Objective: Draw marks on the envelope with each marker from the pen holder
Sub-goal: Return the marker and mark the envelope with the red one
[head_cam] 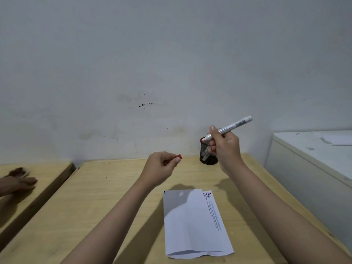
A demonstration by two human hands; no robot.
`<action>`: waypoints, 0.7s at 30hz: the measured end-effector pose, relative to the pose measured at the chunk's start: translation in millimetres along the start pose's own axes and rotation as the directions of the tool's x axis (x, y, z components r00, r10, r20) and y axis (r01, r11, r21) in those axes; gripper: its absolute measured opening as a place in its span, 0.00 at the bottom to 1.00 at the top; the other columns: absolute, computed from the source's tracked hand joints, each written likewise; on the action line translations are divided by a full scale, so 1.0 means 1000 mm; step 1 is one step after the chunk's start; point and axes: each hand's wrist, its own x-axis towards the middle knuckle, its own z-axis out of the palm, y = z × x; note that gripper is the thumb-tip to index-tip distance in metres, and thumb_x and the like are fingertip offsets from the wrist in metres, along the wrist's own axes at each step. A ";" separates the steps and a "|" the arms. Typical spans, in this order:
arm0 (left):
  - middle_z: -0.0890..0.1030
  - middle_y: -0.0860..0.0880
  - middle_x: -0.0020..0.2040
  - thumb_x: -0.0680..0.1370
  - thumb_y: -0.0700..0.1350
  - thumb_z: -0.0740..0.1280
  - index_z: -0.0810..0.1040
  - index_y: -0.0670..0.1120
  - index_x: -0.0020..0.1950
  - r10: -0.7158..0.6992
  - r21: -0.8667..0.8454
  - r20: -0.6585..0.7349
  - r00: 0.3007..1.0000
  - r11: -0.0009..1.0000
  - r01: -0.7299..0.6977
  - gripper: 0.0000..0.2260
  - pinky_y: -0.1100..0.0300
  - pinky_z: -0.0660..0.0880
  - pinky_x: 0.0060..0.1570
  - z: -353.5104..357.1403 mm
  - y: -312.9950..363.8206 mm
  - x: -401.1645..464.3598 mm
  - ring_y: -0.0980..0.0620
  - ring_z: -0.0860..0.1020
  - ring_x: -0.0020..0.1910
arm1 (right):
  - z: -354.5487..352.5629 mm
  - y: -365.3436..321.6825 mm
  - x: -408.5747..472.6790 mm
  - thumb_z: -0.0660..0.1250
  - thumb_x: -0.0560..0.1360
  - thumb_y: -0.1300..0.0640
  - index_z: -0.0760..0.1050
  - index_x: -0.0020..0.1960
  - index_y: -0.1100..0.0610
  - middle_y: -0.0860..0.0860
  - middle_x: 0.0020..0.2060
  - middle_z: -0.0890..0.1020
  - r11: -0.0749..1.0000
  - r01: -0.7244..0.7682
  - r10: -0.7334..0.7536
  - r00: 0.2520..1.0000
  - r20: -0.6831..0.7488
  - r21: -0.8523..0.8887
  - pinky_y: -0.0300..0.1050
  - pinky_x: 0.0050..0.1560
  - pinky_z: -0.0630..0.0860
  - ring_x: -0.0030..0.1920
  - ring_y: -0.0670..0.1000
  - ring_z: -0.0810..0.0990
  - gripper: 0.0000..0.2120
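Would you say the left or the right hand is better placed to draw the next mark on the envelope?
Right: the right hand already holds the uncapped marker above the envelope, while the left hand only pinches the red cap.

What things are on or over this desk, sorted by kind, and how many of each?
Markers: 1, a white marker held in the right hand
Marker caps: 1, a red cap pinched in the left hand
Pen holders: 1, a black mesh pen holder; its contents cannot be made out
Envelopes: 1, a white envelope
Total: 4
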 end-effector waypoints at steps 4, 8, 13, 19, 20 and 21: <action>0.81 0.51 0.44 0.74 0.43 0.69 0.82 0.46 0.55 -0.122 0.148 0.011 0.993 0.982 0.119 0.10 0.75 0.68 0.36 -0.008 -0.029 0.010 0.62 0.76 0.39 | -0.009 0.009 -0.004 0.67 0.76 0.53 0.77 0.35 0.60 0.54 0.26 0.73 0.999 -0.022 0.023 0.999 0.025 -0.031 0.41 0.27 0.68 0.22 0.45 0.67 0.14; 0.84 0.47 0.49 0.73 0.37 0.65 0.84 0.45 0.49 -0.227 0.311 0.117 0.967 0.933 0.181 0.10 0.65 0.71 0.42 -0.004 -0.055 0.023 0.53 0.79 0.44 | -0.009 0.025 -0.017 0.67 0.76 0.56 0.75 0.35 0.60 0.51 0.24 0.75 0.995 -0.028 0.032 0.998 0.052 -0.094 0.40 0.25 0.70 0.22 0.44 0.69 0.12; 0.83 0.52 0.44 0.70 0.46 0.67 0.83 0.48 0.41 -0.351 0.631 0.260 0.900 0.767 0.116 0.06 0.53 0.79 0.49 0.008 -0.083 0.030 0.51 0.79 0.45 | -0.008 0.046 -0.028 0.69 0.75 0.58 0.77 0.30 0.57 0.46 0.19 0.75 0.981 -0.056 0.077 0.992 0.105 -0.186 0.37 0.24 0.70 0.21 0.44 0.70 0.14; 0.77 0.59 0.38 0.69 0.48 0.68 0.78 0.56 0.40 -0.368 0.586 0.284 0.885 0.797 0.144 0.03 0.55 0.76 0.51 0.007 -0.097 0.038 0.51 0.78 0.47 | 0.001 0.065 -0.030 0.73 0.71 0.59 0.80 0.35 0.59 0.47 0.21 0.77 0.979 -0.078 0.106 0.983 0.147 -0.186 0.39 0.25 0.72 0.22 0.47 0.71 0.07; 0.77 0.59 0.37 0.69 0.47 0.69 0.78 0.54 0.44 -0.374 0.552 0.280 0.884 0.816 0.171 0.05 0.56 0.76 0.48 0.007 -0.099 0.037 0.51 0.78 0.46 | 0.004 0.069 -0.030 0.73 0.70 0.59 0.80 0.35 0.58 0.47 0.22 0.78 0.980 -0.094 0.120 0.981 0.149 -0.175 0.40 0.26 0.73 0.23 0.47 0.72 0.06; 0.77 0.57 0.37 0.69 0.46 0.70 0.76 0.51 0.49 -0.387 0.512 0.276 0.880 0.834 0.206 0.10 0.58 0.74 0.44 0.006 -0.100 0.035 0.51 0.78 0.44 | 0.008 0.073 -0.030 0.74 0.70 0.59 0.80 0.35 0.58 0.47 0.22 0.79 0.980 -0.116 0.141 0.979 0.150 -0.163 0.40 0.27 0.74 0.24 0.46 0.74 0.06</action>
